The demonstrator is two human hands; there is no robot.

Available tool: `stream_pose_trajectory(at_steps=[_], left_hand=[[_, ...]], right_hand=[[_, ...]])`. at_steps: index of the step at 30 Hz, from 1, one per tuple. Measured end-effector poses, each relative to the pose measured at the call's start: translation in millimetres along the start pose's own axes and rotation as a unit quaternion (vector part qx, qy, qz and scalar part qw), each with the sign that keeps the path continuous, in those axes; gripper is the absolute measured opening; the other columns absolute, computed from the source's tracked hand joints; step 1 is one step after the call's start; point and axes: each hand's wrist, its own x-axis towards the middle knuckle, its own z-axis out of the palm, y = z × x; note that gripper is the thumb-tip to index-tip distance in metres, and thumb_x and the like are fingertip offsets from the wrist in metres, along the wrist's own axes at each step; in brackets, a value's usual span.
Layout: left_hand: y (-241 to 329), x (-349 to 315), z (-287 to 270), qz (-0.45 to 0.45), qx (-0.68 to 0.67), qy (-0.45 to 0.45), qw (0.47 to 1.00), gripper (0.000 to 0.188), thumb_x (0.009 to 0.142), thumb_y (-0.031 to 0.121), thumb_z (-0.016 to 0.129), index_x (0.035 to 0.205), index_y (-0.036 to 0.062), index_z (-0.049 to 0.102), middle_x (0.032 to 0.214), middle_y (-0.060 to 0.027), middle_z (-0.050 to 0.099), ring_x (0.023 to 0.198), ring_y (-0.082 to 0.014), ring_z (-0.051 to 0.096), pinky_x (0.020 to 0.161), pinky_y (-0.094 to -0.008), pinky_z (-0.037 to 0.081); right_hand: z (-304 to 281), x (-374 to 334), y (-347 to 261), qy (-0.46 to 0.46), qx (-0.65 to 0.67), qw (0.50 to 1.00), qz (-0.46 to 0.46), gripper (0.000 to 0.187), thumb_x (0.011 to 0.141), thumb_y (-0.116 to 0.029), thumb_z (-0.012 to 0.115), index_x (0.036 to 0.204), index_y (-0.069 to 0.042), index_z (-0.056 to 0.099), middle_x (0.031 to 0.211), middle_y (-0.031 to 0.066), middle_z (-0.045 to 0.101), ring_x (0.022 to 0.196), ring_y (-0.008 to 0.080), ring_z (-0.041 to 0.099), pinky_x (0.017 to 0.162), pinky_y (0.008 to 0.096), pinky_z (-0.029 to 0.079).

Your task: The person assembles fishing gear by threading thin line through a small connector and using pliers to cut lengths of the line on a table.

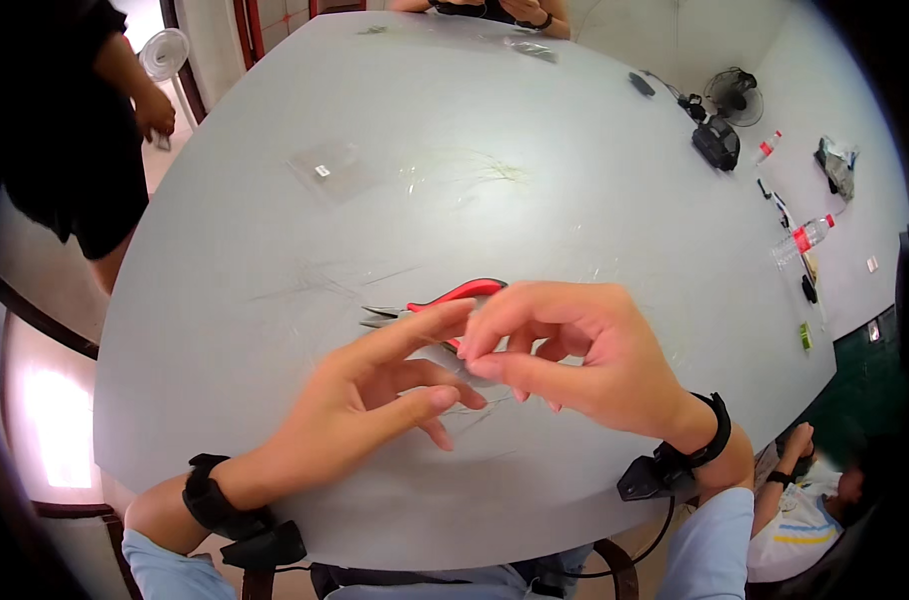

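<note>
My left hand (350, 405) is open above the near part of the table, its fingers apart and its thumb toward the right. Beside it, my right hand (595, 350) is closed in a pinch, thumb against forefinger. Whatever sits in that pinch is too small to make out. Under and just beyond both hands lie pliers (455, 295) with red and black handles and slim metal jaws pointing left; my fingers partly cover them. Thin wire-like strands (325, 280) are scattered left of the pliers, and more fine strands (480, 412) lie below my hands.
A pale grey table (225, 400) spreads before me. Farther off are a clear plastic bag (330, 170) and a bundle of thin strands (500, 170). Bottles (805, 238), a black case (717, 143) and a fan (735, 97) are at the right. Other people are at the left, far edge and lower right.
</note>
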Motion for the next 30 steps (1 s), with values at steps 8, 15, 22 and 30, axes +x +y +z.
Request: stream_pose_trajectory(at_steps=[8, 15, 22, 30], left_hand=[[-9.4, 1.8, -14.1, -0.020, 0.018, -0.023, 0.999, 0.027, 0.089, 0.009, 0.054, 0.114, 0.0004, 0.053, 0.104, -0.0079, 0.058, 0.089, -0.0161, 0.059, 0.067, -0.0284, 0.051], [-5.6, -0.9, -8.9, -0.020, 0.013, -0.027, 0.999, 0.020, 0.090, 0.015, 0.051, 0.103, -0.0001, 0.052, 0.106, -0.0177, 0.059, 0.074, -0.0192, 0.062, 0.064, -0.0314, 0.052], [-0.7, -0.4, -1.6, -0.026, -0.004, -0.001, 1.000, 0.031, 0.091, 0.017, 0.049, 0.114, -0.0028, 0.050, 0.103, -0.0195, 0.060, 0.071, -0.0189, 0.063, 0.061, -0.0292, 0.052], [-4.8, -3.2, -2.4, -0.051, 0.039, 0.001, 0.998, 0.017, 0.089, 0.009, 0.053, 0.092, -0.0040, 0.064, 0.086, -0.0133, 0.064, 0.075, -0.0174, 0.062, 0.064, -0.0299, 0.052]], right_hand=[[6.3, 18.0, -4.5, -0.057, 0.153, 0.986, 0.047, 0.011, 0.085, -0.009, 0.057, 0.089, 0.001, 0.060, 0.071, 0.0056, 0.062, 0.059, 0.0077, 0.056, 0.049, 0.0186, 0.040], [-12.4, 23.0, 2.0, 0.024, 0.218, 0.976, 0.018, 0.012, 0.088, -0.010, 0.054, 0.082, 0.000, 0.055, 0.080, 0.0126, 0.063, 0.061, 0.0103, 0.061, 0.043, 0.0189, 0.044], [-12.9, 20.4, 4.4, 0.015, 0.247, 0.968, 0.032, 0.011, 0.088, -0.011, 0.053, 0.081, -0.003, 0.054, 0.083, 0.0136, 0.062, 0.064, 0.0112, 0.062, 0.045, 0.0198, 0.047], [-34.5, 16.7, 13.5, 0.080, 0.258, 0.962, 0.044, 0.016, 0.087, -0.020, 0.056, 0.088, -0.005, 0.058, 0.084, 0.0073, 0.062, 0.071, 0.0115, 0.058, 0.053, 0.0219, 0.044]])
